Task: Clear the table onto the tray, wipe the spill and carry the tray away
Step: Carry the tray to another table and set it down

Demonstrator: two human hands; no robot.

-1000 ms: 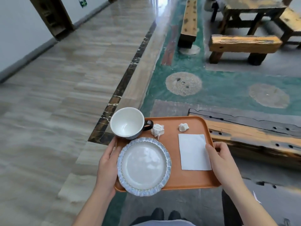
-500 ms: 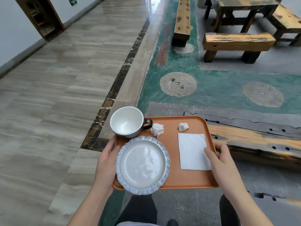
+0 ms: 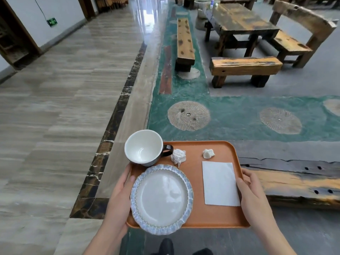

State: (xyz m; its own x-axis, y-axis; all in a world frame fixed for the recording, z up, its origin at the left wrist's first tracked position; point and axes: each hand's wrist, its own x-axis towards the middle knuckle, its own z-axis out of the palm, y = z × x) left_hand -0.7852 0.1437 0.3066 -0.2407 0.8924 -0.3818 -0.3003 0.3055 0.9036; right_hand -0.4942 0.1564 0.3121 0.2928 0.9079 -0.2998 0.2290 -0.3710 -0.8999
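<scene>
A: What differs from half a second ago?

B: The view has tipped up. More of the hall shows, with a dark table [image 3: 241,23] and a bench with a backrest [image 3: 301,32] now at the upper right of the frame. The millstone disc [image 3: 188,115] in the green floor sits higher above the tray. The load has not shifted.

A: And the hands?

B: The left hand [image 3: 119,197] clasps the left edge of the orange tray [image 3: 195,216], thumb on top beside the plate. The right hand [image 3: 253,197] clasps the right edge, thumb just touching the napkin. The tray is held in the air at lower centre, above the floor.

A: Count what it carries.

B: One blue-rimmed plate [image 3: 161,198] at lower left, overhanging the near edge. One white cup [image 3: 144,147] with a dark handle at the far left corner. Two crumpled tissues [image 3: 178,156] [image 3: 208,153] along the far side. One flat napkin [image 3: 219,183] on the right.
</scene>
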